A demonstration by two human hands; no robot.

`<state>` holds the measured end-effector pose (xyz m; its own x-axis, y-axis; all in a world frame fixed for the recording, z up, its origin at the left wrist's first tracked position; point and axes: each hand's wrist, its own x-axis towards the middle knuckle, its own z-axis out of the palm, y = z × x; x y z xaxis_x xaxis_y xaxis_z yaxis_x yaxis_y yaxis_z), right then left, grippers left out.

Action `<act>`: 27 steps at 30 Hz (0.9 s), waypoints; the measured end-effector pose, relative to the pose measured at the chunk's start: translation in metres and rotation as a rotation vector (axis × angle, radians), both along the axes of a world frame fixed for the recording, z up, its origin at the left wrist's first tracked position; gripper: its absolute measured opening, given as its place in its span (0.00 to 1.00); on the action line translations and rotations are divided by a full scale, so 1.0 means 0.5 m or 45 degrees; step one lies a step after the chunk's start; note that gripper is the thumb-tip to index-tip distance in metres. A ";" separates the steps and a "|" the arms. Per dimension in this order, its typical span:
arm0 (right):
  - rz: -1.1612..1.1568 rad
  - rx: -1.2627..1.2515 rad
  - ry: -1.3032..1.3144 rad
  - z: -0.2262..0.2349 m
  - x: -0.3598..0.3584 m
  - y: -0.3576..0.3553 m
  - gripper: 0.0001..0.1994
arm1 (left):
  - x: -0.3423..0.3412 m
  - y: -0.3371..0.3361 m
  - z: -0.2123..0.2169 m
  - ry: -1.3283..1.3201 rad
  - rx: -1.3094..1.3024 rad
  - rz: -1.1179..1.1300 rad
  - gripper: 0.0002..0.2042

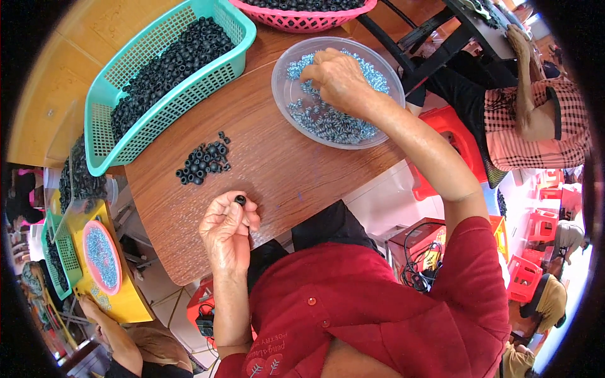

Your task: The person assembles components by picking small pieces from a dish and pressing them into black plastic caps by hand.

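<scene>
My left hand is above the near edge of the brown table, its thumb and fingers closed on a small black ring-shaped part with its hole facing up. My right hand reaches into a clear round plastic bowl at the table's far right. Inside the bowl lie many small shiny blue and silver pieces that look like little springs. The fingers of that hand are bent together, and the tips point down at the pieces; whatever is between them is hidden. A loose heap of black parts lies on the table's left side.
A turquoise basket full of black parts stands at the far left, and a pink basket holds more. A red stool is beyond the table's right edge. Other people sit at both sides; one hand rests by a yellow table.
</scene>
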<state>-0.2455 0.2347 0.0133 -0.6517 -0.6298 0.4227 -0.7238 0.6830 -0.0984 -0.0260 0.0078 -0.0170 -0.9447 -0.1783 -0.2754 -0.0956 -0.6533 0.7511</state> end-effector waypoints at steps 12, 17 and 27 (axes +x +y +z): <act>0.054 -0.057 -0.114 -0.008 -0.013 0.008 0.06 | 0.000 -0.001 -0.001 -0.004 -0.047 -0.023 0.08; 0.091 -0.012 -0.107 -0.023 -0.006 0.012 0.04 | -0.001 -0.001 -0.004 0.011 -0.050 -0.009 0.09; 0.084 0.104 0.053 -0.036 -0.040 -0.047 0.06 | -0.001 0.001 -0.003 0.013 -0.033 0.009 0.10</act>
